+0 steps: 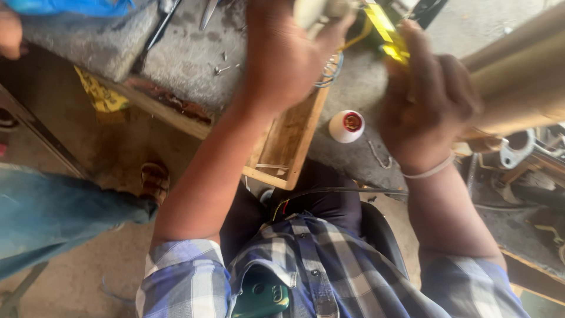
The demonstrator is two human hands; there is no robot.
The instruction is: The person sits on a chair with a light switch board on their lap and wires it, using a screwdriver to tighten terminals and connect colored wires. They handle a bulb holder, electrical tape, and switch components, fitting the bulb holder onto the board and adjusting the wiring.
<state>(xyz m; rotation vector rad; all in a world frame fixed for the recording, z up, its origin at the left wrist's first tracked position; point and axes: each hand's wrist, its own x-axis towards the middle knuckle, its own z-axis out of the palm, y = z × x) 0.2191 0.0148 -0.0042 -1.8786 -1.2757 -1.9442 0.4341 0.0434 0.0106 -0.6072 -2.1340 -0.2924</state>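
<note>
My left hand (282,53) is raised at the top centre, closed around a pale, cream-coloured part (312,12) whose shape is mostly hidden. My right hand (426,97) is beside it to the right, fingers curled around a yellow tool or tester (385,32) with a thin yellow wire running toward the pale part. Both hands are blurred by motion. A coil of thin wire (332,68) hangs just below the left hand. A white lamp holder with a red centre (346,125) stands on the grey bench below, between my wrists.
A shallow wooden tray (288,147) lies at the bench edge under my left forearm. A tan cylinder (518,70) juts in from the right, metal parts (518,150) beneath it. Another person's jeans leg (53,212) and sandalled foot (155,181) are at left. A black cable (329,191) crosses my lap.
</note>
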